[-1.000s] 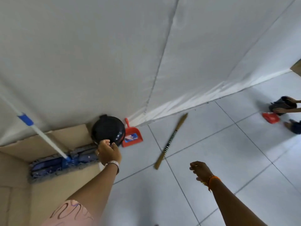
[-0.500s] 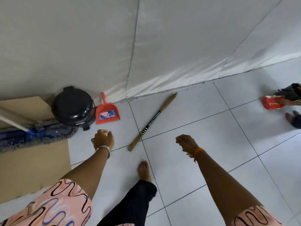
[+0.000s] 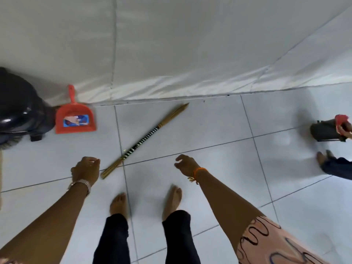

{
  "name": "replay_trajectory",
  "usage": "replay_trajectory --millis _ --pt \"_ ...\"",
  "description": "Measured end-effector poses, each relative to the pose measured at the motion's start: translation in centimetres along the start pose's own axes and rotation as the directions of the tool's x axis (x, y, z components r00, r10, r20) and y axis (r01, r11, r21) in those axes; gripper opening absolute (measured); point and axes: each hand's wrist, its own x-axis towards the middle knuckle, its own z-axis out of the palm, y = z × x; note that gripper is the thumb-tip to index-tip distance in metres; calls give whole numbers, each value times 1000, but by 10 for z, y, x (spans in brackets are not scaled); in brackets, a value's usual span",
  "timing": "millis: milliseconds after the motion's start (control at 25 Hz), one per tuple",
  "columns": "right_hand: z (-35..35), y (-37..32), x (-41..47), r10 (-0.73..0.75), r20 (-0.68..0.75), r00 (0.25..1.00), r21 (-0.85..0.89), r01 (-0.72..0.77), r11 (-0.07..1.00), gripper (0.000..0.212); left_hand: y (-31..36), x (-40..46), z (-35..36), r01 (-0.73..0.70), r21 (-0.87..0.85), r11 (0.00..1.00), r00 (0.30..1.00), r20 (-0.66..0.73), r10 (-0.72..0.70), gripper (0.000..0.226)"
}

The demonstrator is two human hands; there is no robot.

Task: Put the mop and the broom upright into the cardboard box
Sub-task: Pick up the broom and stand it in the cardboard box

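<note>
Both bare hands, the left hand [image 3: 86,169] and right hand [image 3: 185,164], hover loosely open and empty above the thin straw broom with black-and-white striped handle [image 3: 144,139] lying on the pale tiled floor [image 3: 209,126]; the red plastic dustpan [image 3: 75,119] carries a blue sticker (unreadable).

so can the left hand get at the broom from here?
Probably yes. The left hand is empty and hangs just beside the near end of the broom, which lies flat on the tiled floor. Nothing sits between them; the red dustpan lies well clear.

No text can be read; the dustpan [image 3: 75,119] sticker shows only a blurred picture
</note>
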Motion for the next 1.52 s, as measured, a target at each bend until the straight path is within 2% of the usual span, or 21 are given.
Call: replay_trajectory --millis 80,160,280,440,560,680,760,880,960,1080,1160,1240,1320,1360,1440,1480,1520 --pt "-3 11 77 -105 65 992 -267 118 957 48 1 39 43 -8 -24 1000 1000 -19 7 34" --pt "3 18 151 -206 109 972 -509 233 829 61 -9 85 92 -46 33 998 999 -15 47 42" --pt "29 28 272 -377 97 921 -708 330 624 65 -29 151 179 -97 138 986 995 46 91 65" --pt "83 20 397 -531 147 835 -792 421 443 64 -70 219 278 -159 234 959 985 95 141 74" --pt "117 18 464 -553 198 810 -797 461 391 70 -108 260 325 -178 314 933 983 104 152 69" --pt "136 19 502 -609 197 769 -811 476 339 70 -131 280 347 -218 302 928 975 22 222 57" --pt "140 16 513 -685 153 712 -860 437 262 57 -139 285 351 -229 298 927 968 -33 249 52" --pt "136 10 515 -749 129 650 -919 362 156 36 -139 287 347 -285 386 877 951 -2 309 52" --pt "121 1 502 -741 140 657 -918 367 152 38 -125 276 331 -313 467 827 935 0 353 49" --pt "85 -18 461 -729 136 671 -894 400 202 42 -77 242 280 -297 538 789 900 -120 420 34" --pt "52 -39 428 -704 150 694 -880 418 225 30 -42 219 236 -333 604 724 829 -179 530 30" --pt "5 -69 380 -682 161 713 -866 434 249 22 4 187 174 -382 646 661 762 -184 621 42" --pt "-39 -94 328 -679 159 716 -850 449 275 21 49 154 113 -359 656 663 686 -297 665 47" --pt "-66 -110 297 -656 143 742 -840 441 316 22 75 138 79 -315 618 720 687 -375 622 52" --pt "-111 -147 236 -688 105 718 -812 462 357 24 129 97 2 -222 420 880 667 -593 451 75" --pt "-129 -160 203 -706 89 703 -783 487 386 24 153 72 -33 -219 275 936 630 -693 351 87" --pt "-163 -199 121 -732 116 671 -766 530 365 25 181 2 -105 -234 93 968 525 -826 206 97"
